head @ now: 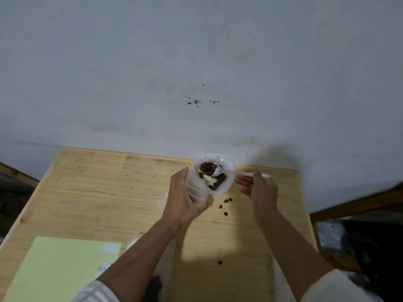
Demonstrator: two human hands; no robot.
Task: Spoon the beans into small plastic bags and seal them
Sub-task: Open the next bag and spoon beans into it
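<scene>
A stray bean lies at 6 o'clock on the counter, more spilled. Left hand grips a bag; right hand pinches the loaded spoon over beans at 12. Filling underway, sealing remains.

Nothing legible turned up: the yellow-green sheet, lower left of the frame, carried a small white label whose dark print was too blurred to read.
</scene>
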